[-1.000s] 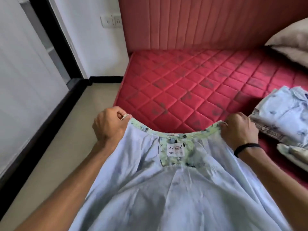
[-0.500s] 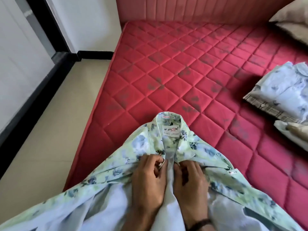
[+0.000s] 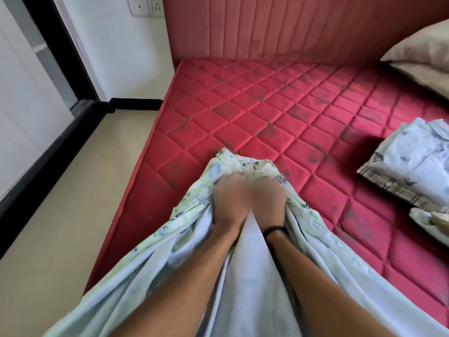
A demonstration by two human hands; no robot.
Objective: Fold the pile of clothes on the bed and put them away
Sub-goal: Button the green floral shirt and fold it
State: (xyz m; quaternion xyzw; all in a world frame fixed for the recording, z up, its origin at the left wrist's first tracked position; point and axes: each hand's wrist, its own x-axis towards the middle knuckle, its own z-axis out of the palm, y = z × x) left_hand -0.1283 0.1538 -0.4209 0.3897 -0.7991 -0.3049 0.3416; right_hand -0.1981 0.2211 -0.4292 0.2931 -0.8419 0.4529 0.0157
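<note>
Progress: early | left hand (image 3: 230, 198) and right hand (image 3: 267, 200), touching, each grip the floral shirt (image 3: 155, 261) bunched below its collar | folded shirts (image 3: 410, 164) well right of them | nothing stored yet

my view: pale green floral shirt (image 3: 245, 166) front-centre on red quilted mattress (image 3: 279, 113) | folded light-blue clothes stack (image 3: 410, 164) far right | beige pillow (image 3: 422, 59) back right

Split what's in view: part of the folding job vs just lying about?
Job: green floral shirt, gripped by left hand and right hand; folded pale blue shirt; red quilted mattress.
Lying about: beige pillow; white wall socket.
</note>
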